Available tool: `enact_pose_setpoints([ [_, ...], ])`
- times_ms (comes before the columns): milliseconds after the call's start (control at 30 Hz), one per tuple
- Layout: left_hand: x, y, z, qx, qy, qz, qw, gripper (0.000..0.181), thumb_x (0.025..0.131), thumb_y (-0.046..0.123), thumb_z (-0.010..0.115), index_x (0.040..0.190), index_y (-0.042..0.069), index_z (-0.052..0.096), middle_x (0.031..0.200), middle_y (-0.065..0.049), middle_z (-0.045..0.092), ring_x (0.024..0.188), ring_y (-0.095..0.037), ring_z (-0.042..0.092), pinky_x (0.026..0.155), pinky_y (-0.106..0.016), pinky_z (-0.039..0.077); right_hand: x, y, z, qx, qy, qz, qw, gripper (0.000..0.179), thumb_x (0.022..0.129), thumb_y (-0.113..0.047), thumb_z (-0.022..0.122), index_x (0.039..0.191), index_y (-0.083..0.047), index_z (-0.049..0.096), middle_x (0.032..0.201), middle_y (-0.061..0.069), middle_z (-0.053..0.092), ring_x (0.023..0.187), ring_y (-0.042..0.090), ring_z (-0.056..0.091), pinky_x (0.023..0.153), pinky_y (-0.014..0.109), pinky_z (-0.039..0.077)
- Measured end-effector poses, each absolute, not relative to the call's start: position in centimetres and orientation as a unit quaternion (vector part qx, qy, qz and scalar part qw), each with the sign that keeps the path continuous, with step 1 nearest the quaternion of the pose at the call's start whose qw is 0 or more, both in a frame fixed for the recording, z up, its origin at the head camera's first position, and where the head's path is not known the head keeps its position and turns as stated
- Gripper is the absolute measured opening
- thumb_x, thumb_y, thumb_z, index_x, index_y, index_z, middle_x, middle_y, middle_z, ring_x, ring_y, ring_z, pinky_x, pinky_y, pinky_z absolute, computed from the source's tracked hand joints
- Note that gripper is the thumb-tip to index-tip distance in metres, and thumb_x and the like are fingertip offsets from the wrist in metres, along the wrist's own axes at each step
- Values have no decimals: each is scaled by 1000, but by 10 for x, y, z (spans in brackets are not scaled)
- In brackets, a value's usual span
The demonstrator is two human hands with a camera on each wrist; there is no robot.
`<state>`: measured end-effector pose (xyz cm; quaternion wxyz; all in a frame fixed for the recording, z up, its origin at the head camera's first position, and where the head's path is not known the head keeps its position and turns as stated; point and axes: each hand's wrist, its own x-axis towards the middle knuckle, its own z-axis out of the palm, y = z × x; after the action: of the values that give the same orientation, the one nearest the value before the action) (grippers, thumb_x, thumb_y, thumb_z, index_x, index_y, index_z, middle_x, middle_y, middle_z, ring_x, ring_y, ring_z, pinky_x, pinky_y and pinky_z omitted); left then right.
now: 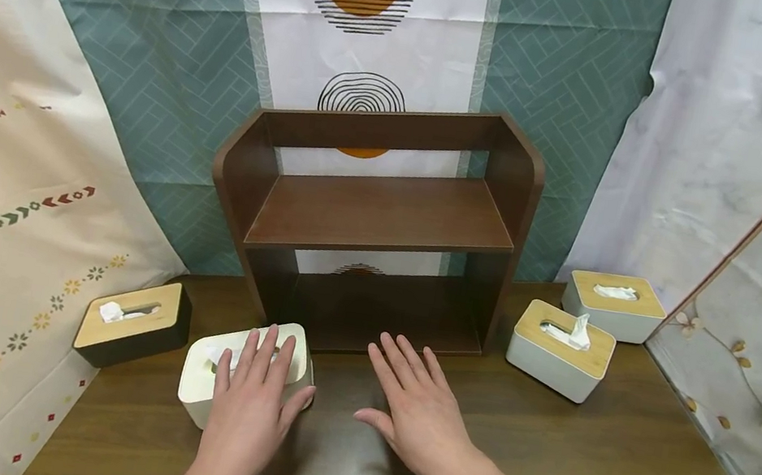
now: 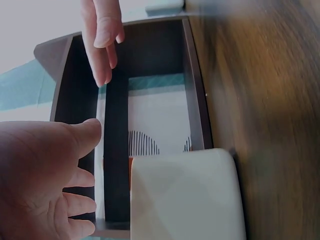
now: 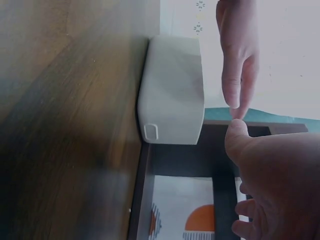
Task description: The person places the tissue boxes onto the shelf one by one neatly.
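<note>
In the head view my left hand hovers with straight fingers over a white tissue box, hiding part of its top. The left wrist view shows a gap between that hand and the box's side. My right hand, fingers extended and palm down, is above the table in front of the shelf and holds nothing. A brown two-tier shelf stands behind both hands, its tiers bare. Seen from the right wrist, the white box sits on the table beside the shelf's edge.
A black tissue box with a wooden lid stands at the left. Two white tissue boxes with wooden lids, a nearer one and a farther one, are right of the shelf. Patterned cloths hang around the wooden table.
</note>
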<state>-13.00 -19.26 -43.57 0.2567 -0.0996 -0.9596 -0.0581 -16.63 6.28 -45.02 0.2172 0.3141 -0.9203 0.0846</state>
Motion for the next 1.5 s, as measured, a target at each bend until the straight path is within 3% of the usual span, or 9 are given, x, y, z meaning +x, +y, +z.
enact_pose_setpoints([
  [267, -128, -203, -434, -85, -960, -69, 259, 71, 93, 49, 68, 147, 5, 51, 158, -20, 36, 148, -42, 26, 113, -67, 17, -168, 53, -451, 329, -910, 103, 232, 83, 94, -64, 57, 157, -13, 39, 162, 9, 33, 148, 29, 31, 116, 54, 27],
  [600, -123, -216, -434, -69, -957, -78, 270, 70, 92, 46, 69, 145, 4, 52, 155, -22, 40, 145, -45, 30, 111, -68, 20, -167, 40, -450, 331, -913, 102, 215, 82, 96, -66, 50, 158, -15, 35, 164, 7, 29, 149, 28, 29, 117, 53, 26],
  [900, -123, -231, -437, -58, -955, -84, 278, 70, 93, 44, 69, 143, -1, 52, 152, -27, 41, 142, -48, 30, 112, -68, 15, -169, 27, -450, 335, -912, 101, 212, 82, 97, -68, 45, 158, -15, 34, 164, 7, 30, 149, 28, 30, 117, 53, 26],
  [1500, -117, -256, -434, 3, -961, -112, 252, 71, 94, 44, 69, 145, -1, 48, 154, -29, 36, 144, -50, 25, 110, -72, 12, -172, 0, -453, 339, -912, 119, 197, 84, 96, -69, 45, 160, -17, 30, 164, 5, 28, 149, 26, 29, 118, 51, 26],
])
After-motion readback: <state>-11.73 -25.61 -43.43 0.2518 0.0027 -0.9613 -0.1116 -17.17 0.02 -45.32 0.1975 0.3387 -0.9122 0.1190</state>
